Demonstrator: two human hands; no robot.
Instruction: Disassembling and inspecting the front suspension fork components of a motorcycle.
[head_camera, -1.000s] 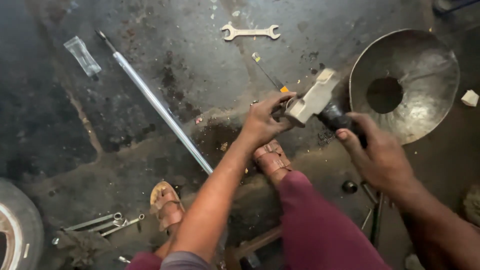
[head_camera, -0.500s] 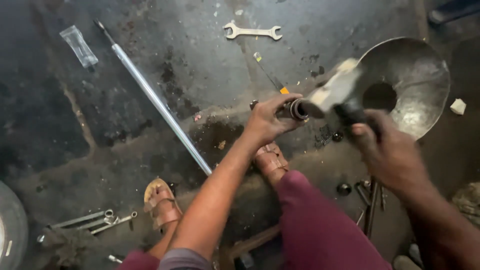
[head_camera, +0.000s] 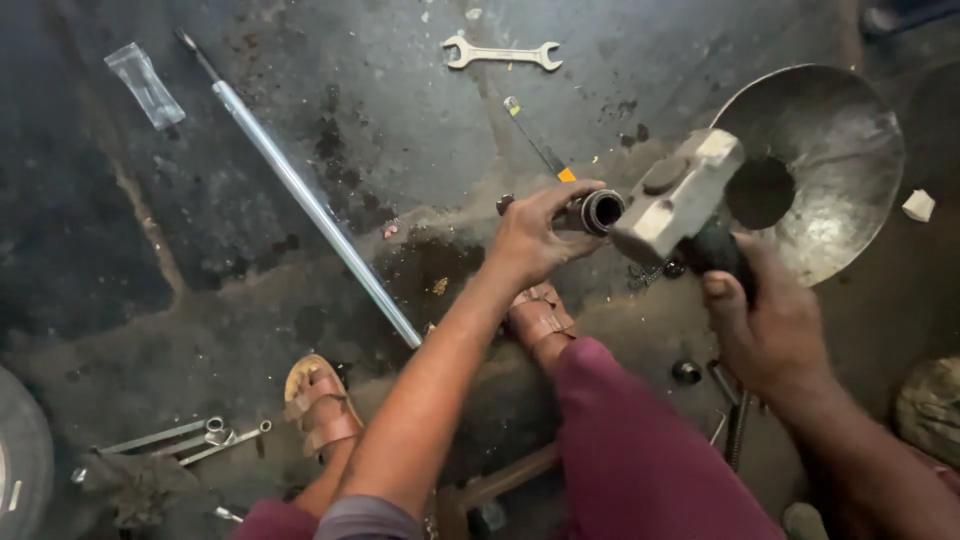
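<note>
My left hand (head_camera: 535, 232) grips a short dark metal tube (head_camera: 598, 211), its round open end facing right. My right hand (head_camera: 770, 325) holds a hammer by its dark handle. The hammer's pale blocky head (head_camera: 678, 194) sits right against the tube's open end. Both are held in the air above the stained concrete floor, over my sandalled right foot (head_camera: 538, 318).
A long shiny steel rod (head_camera: 300, 190) lies diagonally at the left. An open-ended spanner (head_camera: 502, 54) lies at the top, a screwdriver (head_camera: 535, 145) below it. A dished metal disc (head_camera: 820, 165) with a centre hole sits at the right. Small rods (head_camera: 180, 440) lie at bottom left.
The hammer head has come down and left from beside the dished disc to meet the tube's end. My left hand holds the tube a little higher than before.
</note>
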